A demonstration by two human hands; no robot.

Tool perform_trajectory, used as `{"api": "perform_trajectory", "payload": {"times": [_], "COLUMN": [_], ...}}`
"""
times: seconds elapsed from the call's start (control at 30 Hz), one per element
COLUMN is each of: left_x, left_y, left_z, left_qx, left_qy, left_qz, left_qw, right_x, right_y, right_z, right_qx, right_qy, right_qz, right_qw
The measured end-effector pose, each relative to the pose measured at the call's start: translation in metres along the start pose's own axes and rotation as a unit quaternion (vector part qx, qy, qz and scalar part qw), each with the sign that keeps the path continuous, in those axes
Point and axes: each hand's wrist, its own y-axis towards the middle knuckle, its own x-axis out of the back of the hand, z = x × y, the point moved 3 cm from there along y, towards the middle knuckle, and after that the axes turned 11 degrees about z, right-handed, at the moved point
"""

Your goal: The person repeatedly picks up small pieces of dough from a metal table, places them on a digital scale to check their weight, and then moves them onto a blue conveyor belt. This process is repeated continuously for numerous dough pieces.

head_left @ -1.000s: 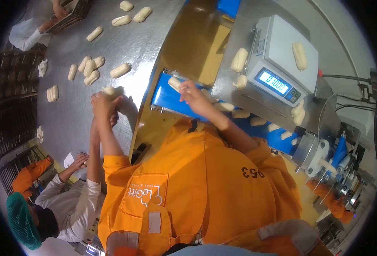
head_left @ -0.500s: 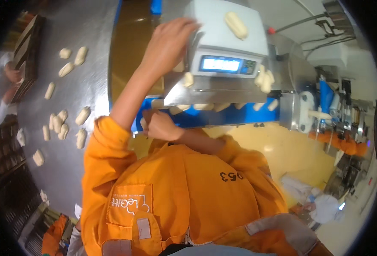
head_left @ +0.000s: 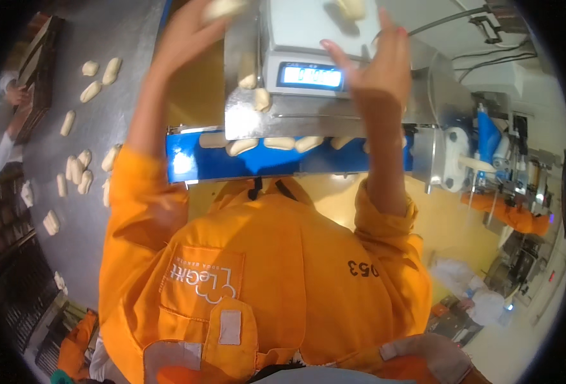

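Blurred by motion, my left hand (head_left: 190,32) is at the top, left of the scale, with a pale dough roll (head_left: 226,8) at its fingers. My right hand (head_left: 382,73) reaches over the front right of the white weighing scale (head_left: 308,61), thumb and fingers apart and nothing in its grasp. Beyond its fingertips, another dough roll (head_left: 351,8) lies on the scale's plate, cut off by the top edge. Two small dough bits, one a rounded lump (head_left: 262,100), sit on the metal ledge left of the scale's lit display.
A blue conveyor belt (head_left: 212,163) carries several dough rolls before me, partly hidden by my right forearm. More rolls lie on the grey table (head_left: 59,153) at left. Another person's hands (head_left: 19,96) hold a dark tray (head_left: 40,70). Machinery (head_left: 459,160) stands at right.
My right hand has gone from the belt, up and right to the scale. My left hand has moved left, off the scale's side, and now has a dough roll. The view has shifted slightly.
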Motion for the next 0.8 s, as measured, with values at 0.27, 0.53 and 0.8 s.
{"api": "perform_trajectory", "payload": {"times": [0.27,0.53,0.8], "left_x": [0.222,0.1,-0.056], "left_y": [-0.362,-0.247,0.068], "left_z": [0.08,0.047,-0.077], "left_qx": [0.58,0.291,-0.15], "left_qy": [0.505,0.415,0.367], "left_qz": [0.029,-0.087,0.019], "left_qw": [0.638,0.858,0.918], "right_x": [-0.219,-0.334,-0.063], "right_y": [-0.185,-0.189,-0.108], "right_z": [0.154,0.186,0.103], "right_qx": [0.156,0.132,0.057], "right_qy": [0.236,0.193,0.417], "right_qz": [0.457,0.427,0.433], "right_qw": [0.843,0.874,0.797]}}
